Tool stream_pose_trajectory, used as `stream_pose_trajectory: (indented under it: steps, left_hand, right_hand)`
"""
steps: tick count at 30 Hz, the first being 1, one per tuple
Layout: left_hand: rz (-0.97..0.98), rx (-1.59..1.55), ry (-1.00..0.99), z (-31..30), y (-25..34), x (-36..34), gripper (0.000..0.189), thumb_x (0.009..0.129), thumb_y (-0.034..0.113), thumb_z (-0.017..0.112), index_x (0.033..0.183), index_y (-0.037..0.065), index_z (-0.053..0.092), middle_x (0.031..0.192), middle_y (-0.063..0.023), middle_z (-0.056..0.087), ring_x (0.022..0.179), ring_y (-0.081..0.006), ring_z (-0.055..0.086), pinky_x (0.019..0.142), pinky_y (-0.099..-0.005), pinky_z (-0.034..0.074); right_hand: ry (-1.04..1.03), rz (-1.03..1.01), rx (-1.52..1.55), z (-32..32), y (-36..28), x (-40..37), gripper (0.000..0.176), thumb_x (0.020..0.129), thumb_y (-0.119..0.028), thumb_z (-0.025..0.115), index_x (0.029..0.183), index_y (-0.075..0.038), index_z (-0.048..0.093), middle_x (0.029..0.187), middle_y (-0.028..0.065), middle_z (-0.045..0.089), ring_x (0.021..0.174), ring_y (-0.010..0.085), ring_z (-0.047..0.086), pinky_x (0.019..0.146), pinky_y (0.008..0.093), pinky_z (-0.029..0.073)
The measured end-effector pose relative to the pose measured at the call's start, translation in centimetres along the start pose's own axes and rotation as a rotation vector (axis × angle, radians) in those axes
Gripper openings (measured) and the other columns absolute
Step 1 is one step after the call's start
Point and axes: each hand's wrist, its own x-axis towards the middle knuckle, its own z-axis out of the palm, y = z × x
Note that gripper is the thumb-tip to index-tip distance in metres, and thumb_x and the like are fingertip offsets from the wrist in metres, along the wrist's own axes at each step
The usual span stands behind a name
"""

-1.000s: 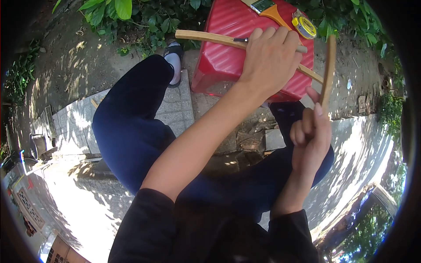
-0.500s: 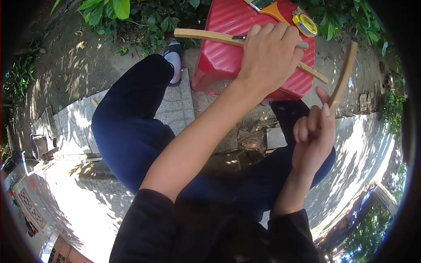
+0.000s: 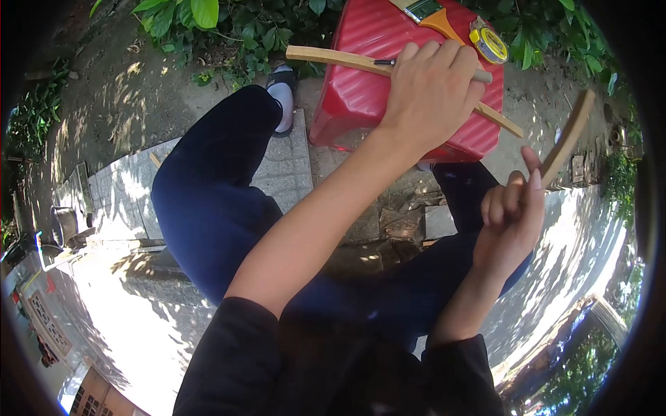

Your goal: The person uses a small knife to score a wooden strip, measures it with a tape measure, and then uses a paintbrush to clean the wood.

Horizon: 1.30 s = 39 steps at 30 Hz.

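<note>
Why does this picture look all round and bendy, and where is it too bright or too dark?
In the head view, black corners ring the round picture, probably because of a very wide lens; the light-brown wooden stick in the right hand looks curved, maybe from that lens too; glare whitens the pale ground at lower left; speckled shadows cover the right side; the black sleeves lose detail.

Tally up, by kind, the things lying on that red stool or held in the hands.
Wooden strips: 2 (long strip under the left hand, short strip in the right hand)
Slim dark-tipped tool: 1
Paintbrush: 1
Tape measure: 1
Total: 5
The left hand hides the long strip's middle; I count it as one.
</note>
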Motion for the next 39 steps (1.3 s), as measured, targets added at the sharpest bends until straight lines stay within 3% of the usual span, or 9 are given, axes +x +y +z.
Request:
stream_pose_trajectory:
  steps: [2, 5, 9, 13, 23, 27, 31, 35, 39]
  left_hand:
    - [-0.008, 0.017, -0.01, -0.1, 0.1, -0.4, 0.019, 0.085, 0.022, 0.07, 0.088, 0.009, 0.058, 0.083, -0.0061, 0.06, 0.077, -0.0274, 0.058, 0.072, -0.0429, 0.039]
    - [-0.004, 0.005, -0.034, -0.2, 0.3, 0.1, 0.019, 0.085, 0.022, 0.071, 0.088, 0.009, 0.058, 0.082, -0.0062, 0.059, 0.077, -0.0276, 0.058, 0.072, -0.043, 0.039]
    - [-0.005, 0.01, -0.008, -0.4, 0.0, -0.5, 0.019, 0.084, 0.021, 0.071, 0.088, 0.009, 0.058, 0.082, -0.006, 0.059, 0.077, -0.0277, 0.058, 0.071, -0.0427, 0.039]
    - [0.011, -0.016, 0.008, -0.3, 0.0, -0.1, 0.019, 0.084, 0.021, 0.071, 0.088, 0.009, 0.058, 0.082, -0.0055, 0.059, 0.076, -0.0275, 0.058, 0.071, -0.0425, 0.039]
    - [0.021, 0.004, 0.009, -0.2, -0.2, -0.2, 0.019, 0.083, 0.021, 0.072, 0.087, 0.009, 0.057, 0.081, -0.0059, 0.059, 0.075, -0.0274, 0.057, 0.071, -0.0428, 0.039]
    - [0.003, 0.01, -0.021, -0.2, -0.1, -0.1, 0.019, 0.084, 0.021, 0.071, 0.087, 0.008, 0.057, 0.082, -0.0066, 0.059, 0.076, -0.028, 0.058, 0.071, -0.0428, 0.039]
    - [0.0, 0.025, -0.02, -0.7, -0.2, -0.7, 0.019, 0.084, 0.022, 0.071, 0.088, 0.009, 0.058, 0.082, -0.0066, 0.059, 0.077, -0.0278, 0.058, 0.072, -0.0427, 0.039]
    - [0.0, 0.014, -0.014, -0.5, -0.2, -0.1, 0.02, 0.084, 0.023, 0.072, 0.088, 0.009, 0.058, 0.082, -0.0066, 0.059, 0.078, -0.0276, 0.058, 0.072, -0.0429, 0.039]
    - [-0.002, 0.047, -0.017, -0.3, -0.1, -0.4, 0.019, 0.085, 0.023, 0.071, 0.088, 0.009, 0.058, 0.082, -0.0063, 0.06, 0.078, -0.0273, 0.059, 0.072, -0.0428, 0.039]
  right_hand:
    - [0.089, -0.138, 0.18, -0.3, 1.0, -0.8, 0.033, 0.11, -0.024, 0.05, 0.129, 0.001, 0.057, 0.066, -0.0089, 0.026, 0.05, 0.0018, 0.021, 0.047, 0.0225, 0.018]
    - [-0.273, 0.357, -0.167, 0.6, 0.9, -1.2, 0.033, 0.11, -0.024, 0.051, 0.13, 0.001, 0.058, 0.066, -0.0089, 0.024, 0.05, 0.0019, 0.019, 0.046, 0.0226, 0.018]
    - [0.182, -0.174, 0.161, -0.1, 0.3, -0.3, 0.041, 0.112, -0.032, 0.042, 0.131, 0.002, 0.056, 0.064, -0.007, 0.024, 0.048, 0.0032, 0.017, 0.045, 0.0239, 0.018]
    - [-0.173, 0.263, -0.213, 1.1, 0.0, -1.2, 0.041, 0.111, -0.032, 0.048, 0.133, 0.002, 0.056, 0.064, -0.008, 0.025, 0.048, 0.0025, 0.02, 0.045, 0.024, 0.018]
    - [-0.002, -0.067, 0.182, 0.0, 0.4, -0.7, 0.029, 0.109, -0.023, 0.053, 0.127, -0.001, 0.059, 0.063, -0.0098, 0.027, 0.05, 0.0017, 0.023, 0.047, 0.0216, 0.019]
    - [-0.256, 0.327, -0.178, 1.0, 0.2, -1.4, 0.036, 0.11, -0.025, 0.052, 0.13, 0.004, 0.057, 0.065, -0.0092, 0.024, 0.05, 0.0014, 0.022, 0.047, 0.0227, 0.019]
    - [0.155, -0.198, 0.132, 0.0, 0.6, -0.7, 0.041, 0.113, -0.029, 0.042, 0.134, 0.004, 0.053, 0.064, -0.0066, 0.025, 0.049, 0.0029, 0.02, 0.046, 0.0241, 0.018]
    - [-0.219, 0.314, -0.158, 1.0, 0.6, -1.5, 0.033, 0.111, -0.028, 0.048, 0.122, 0.001, 0.059, 0.064, -0.0078, 0.026, 0.051, 0.0023, 0.02, 0.047, 0.0245, 0.016]
    - [-0.063, 0.02, 0.124, 0.3, 1.9, -1.4, 0.034, 0.111, -0.029, 0.047, 0.126, -0.001, 0.057, 0.064, -0.0079, 0.025, 0.05, 0.0022, 0.02, 0.047, 0.0237, 0.017]
